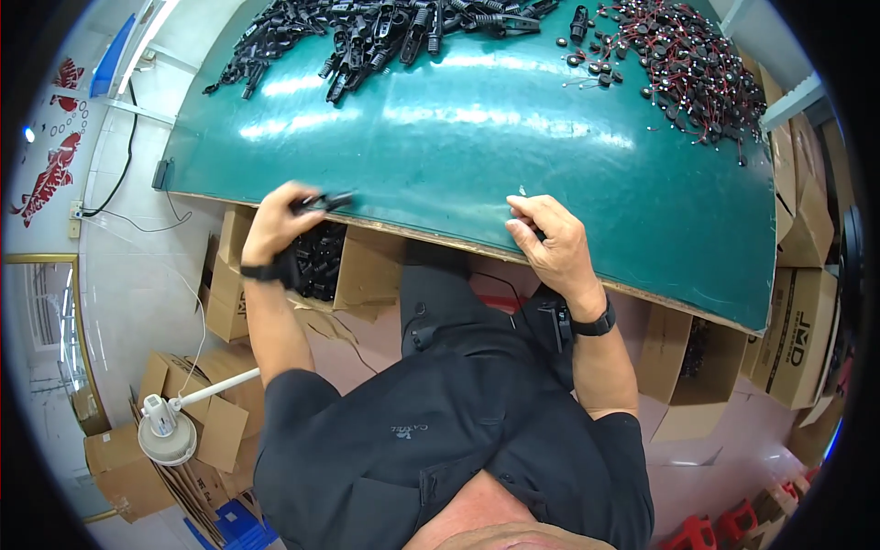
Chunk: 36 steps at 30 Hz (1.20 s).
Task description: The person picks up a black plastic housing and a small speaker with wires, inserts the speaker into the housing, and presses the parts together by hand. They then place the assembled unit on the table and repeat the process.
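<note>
Over the near left edge of the table, my left hand (pixel 280 223) is closed on a black plastic part (pixel 328 202), smeared by motion. Below that hand, an open cardboard box (pixel 367 266) holds many similar black parts (pixel 319 261). My right hand (pixel 552 240) is at the table's near edge, right of the middle, with its fingers curled and thumb drawn in. Something small and dark shows between those fingers, too hidden to name. The green table top (pixel 440 151) lies under and beyond both hands.
At the far side lies a heap of black plastic parts (pixel 385 32). Far right, small round black pieces with red wires (pixel 692 69) are piled up. A box (pixel 701 367) stands under the right edge. A white lamp (pixel 168 431) stands at lower left among cartons.
</note>
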Tool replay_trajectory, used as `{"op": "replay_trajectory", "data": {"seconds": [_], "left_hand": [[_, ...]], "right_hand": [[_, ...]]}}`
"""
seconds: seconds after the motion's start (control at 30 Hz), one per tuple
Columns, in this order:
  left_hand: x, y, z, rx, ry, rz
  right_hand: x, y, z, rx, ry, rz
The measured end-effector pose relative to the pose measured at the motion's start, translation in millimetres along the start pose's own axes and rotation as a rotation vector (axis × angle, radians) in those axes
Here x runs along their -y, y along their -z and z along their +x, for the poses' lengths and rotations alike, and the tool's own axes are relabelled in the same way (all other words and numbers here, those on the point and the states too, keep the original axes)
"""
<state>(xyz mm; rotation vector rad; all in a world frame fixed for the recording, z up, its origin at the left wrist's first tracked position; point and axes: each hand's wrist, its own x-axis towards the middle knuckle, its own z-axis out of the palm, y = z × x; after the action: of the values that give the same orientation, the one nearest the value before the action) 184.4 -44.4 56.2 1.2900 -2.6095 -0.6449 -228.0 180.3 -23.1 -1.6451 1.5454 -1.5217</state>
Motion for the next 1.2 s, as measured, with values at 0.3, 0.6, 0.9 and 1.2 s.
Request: {"op": "replay_trajectory", "data": {"seconds": [0.3, 0.6, 0.9, 1.2], "left_hand": [[72.1, 11.2, 67.2, -0.268, 0.1, 0.035], [94.2, -34.3, 238.1, -0.323, 0.041, 0.219], [41.8, -36.0, 92.6, -0.334, 0.041, -0.001], [-47.4, -57.1, 50.6, -0.197, -0.053, -0.127]], "right_hand": [[8.7, 4.7, 3.1, 0.017, -0.064, -0.014], [5.2, 36.4, 35.8, 0.165, -0.155, -0.126], [-121.2, 104.2, 167.4, -0.233, -0.191, -0.741], [-135.3, 118.3, 168.1, -0.12, -0.233, -0.757]]}}
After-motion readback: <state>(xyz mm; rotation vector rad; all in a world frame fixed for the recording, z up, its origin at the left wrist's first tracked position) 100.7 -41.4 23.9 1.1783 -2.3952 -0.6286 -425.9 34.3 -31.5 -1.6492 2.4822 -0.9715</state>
